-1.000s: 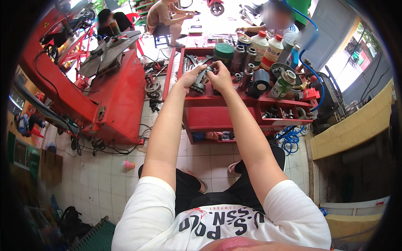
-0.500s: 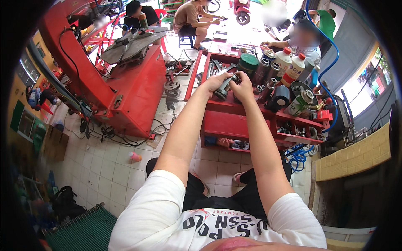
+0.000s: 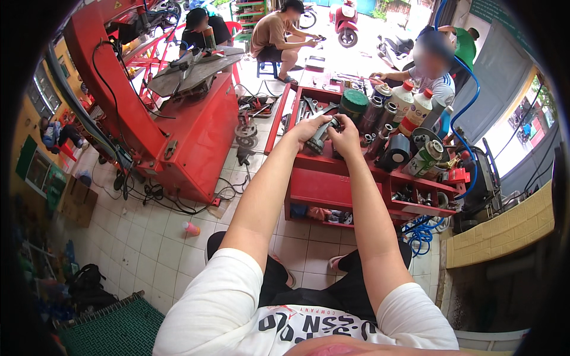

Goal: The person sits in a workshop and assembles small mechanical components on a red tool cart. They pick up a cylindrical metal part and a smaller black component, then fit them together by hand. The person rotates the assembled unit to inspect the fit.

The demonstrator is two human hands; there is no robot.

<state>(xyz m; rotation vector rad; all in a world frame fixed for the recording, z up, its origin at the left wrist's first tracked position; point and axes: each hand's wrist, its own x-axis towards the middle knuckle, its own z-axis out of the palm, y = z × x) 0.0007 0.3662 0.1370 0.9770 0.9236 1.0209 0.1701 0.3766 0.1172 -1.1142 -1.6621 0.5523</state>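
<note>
Over the red tool cart I hold a grey metal part with a wider lower end; its exact kind is hard to make out. My left hand is closed round its left side, with the thumb along the top. The fingers of my right hand pinch its upper end, where a small dark piece shows. Fingers hide much of the part. Just beyond my hands stands a green-lidded tub, and wrenches lie in the tray left of it.
Spray cans and red-capped bottles crowd the cart's right side. A large red machine stands at the left, with cables on the tiles. A blue hose hangs at right. A co-worker sits beyond the cart.
The view has shifted slightly, so the scene sits a little lower. Both hands keep hold of the grey part, which has turned slightly between them.
</note>
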